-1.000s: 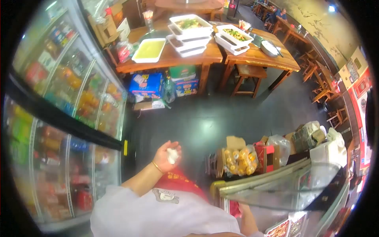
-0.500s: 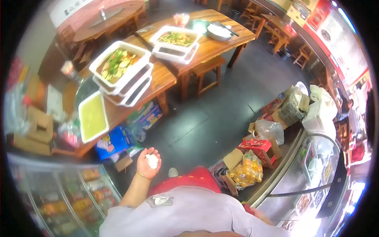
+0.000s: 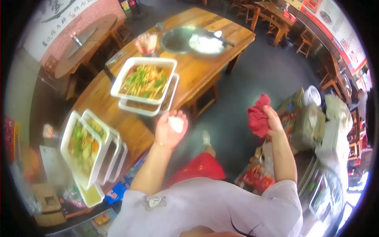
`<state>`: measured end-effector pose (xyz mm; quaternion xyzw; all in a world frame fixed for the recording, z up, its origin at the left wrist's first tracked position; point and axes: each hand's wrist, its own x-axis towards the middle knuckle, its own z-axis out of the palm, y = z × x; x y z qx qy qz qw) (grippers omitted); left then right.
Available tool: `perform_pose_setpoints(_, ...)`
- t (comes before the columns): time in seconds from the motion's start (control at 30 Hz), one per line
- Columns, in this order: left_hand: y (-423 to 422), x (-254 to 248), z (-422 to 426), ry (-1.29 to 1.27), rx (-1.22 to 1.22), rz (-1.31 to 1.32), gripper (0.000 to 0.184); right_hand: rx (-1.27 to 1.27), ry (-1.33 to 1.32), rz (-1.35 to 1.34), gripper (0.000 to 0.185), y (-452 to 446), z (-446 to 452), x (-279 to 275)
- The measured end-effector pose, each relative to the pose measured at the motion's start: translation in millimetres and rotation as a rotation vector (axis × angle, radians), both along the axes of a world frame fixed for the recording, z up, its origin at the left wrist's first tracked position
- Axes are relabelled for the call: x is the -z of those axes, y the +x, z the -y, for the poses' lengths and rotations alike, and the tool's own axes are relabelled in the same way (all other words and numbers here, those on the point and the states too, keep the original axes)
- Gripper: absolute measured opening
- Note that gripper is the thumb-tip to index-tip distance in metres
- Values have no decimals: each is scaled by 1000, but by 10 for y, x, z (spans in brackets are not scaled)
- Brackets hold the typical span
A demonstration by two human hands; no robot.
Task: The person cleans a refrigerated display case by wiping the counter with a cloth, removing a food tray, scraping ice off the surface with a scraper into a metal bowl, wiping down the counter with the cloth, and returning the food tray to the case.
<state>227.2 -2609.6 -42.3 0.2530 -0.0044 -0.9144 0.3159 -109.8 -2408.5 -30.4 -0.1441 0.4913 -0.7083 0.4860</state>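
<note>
My left hand (image 3: 169,132), palm up with fingers partly curled, holds a small white lump (image 3: 176,124); its kind is not clear. In my right hand (image 3: 273,120) a crumpled red cloth (image 3: 258,117) is gripped and hangs in the air over the floor. Just beyond my left hand, a white tray of sliced vegetables and greens (image 3: 145,81) rests on another white tray on the wooden table (image 3: 205,77). Further left stands a stack of white trays (image 3: 94,158) with vegetable dishes, and a tray of yellow-green liquid (image 3: 92,196) shows below it.
A metal bowl with white contents (image 3: 207,43) and a large dark round tray (image 3: 173,39) sit at the table's far end. Boxes and bags (image 3: 304,122) line the right side, beside a glass-fronted counter (image 3: 323,193). A wooden bench (image 3: 205,94) is tucked under the table.
I have moved forward toward the table, and the trays now appear nearer. My left hand has risen with the white lump. My right hand has come up into view with the red cloth.
</note>
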Motion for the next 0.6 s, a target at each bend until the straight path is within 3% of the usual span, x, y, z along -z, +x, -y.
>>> perform_pose_setpoints(0.07, -922, 21, 848, -88, 21, -202, 24, 20, 52, -70, 29, -413, 917, 133)
perform_pose_setpoints(0.2, -2519, 90, 2328, -95, -54, 94, 23, -26, 68, -161, 18, -806, 2332, 564)
perform_pose_setpoints(0.27, -3030, 341, 2910, -231, 52, 53, 25, -46, 155, -151, 18, -819, 2797, 686)
perform_pose_setpoints(0.4, -3647, 263, 3299, -323, 54, 344, 29, -218, 214, -105, 20, -833, 3294, 923)
perform_pose_setpoints(0.47, -3731, -113, 3222, -283, -19, 516, 32, -330, 298, -281, 22, -869, 3445, 974)
perform_pose_setpoints(0.5, -3653, -187, 3124, -367, -43, 475, 36, -400, 332, -373, 23, -854, 3504, 980)
perform_pose_setpoints(0.6, -3205, -242, 2723, -526, -199, 347, 45, -443, 367, -1228, 30, -651, 3801, 991)
